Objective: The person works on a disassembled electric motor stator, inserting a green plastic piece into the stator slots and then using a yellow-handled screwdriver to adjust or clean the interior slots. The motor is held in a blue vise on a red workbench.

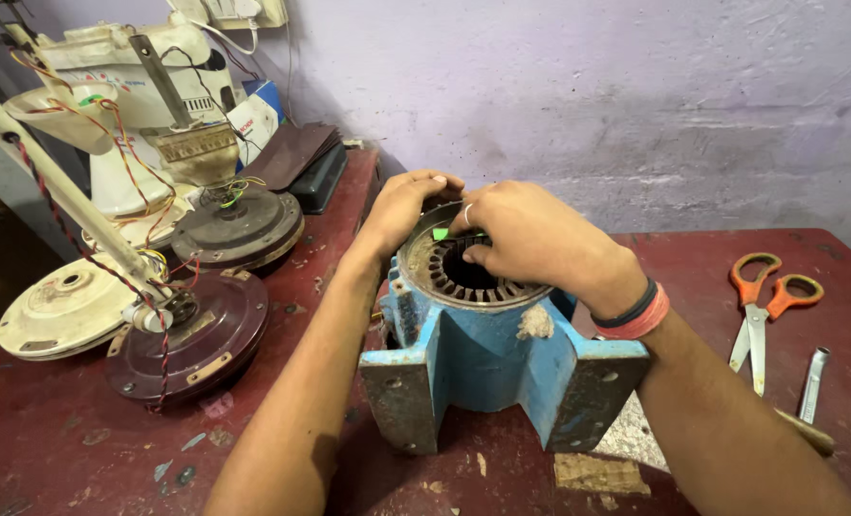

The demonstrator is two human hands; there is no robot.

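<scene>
Two hands meet over the top of a blue motor housing [487, 368] that stands on end near the middle of the dark red counter [81, 449], its open bore facing up so the ring of slots [435, 272] inside can be reached from above; the wide foot plates at its lower corners appear to keep it steady in that position. The left hand [401, 205] curls over the far rim, fingers bent and pressing on the metal edge, seemingly to brace the housing; whether it pinches anything cannot be told. The right hand [530, 234] lies across the bore with its fingers closed in a pinch just beside a small green strip [441, 233] at the slots; the tips are partly hidden, so actual contact with the strip is unclear. Orange-handled scissors [755, 306] and a metal wrench [812, 382] lie well apart to the right, within reach of the right hand; several opened fan motors [191, 334] with loose coloured wires sit pushed to the left side, leaving room around the housing.
</scene>
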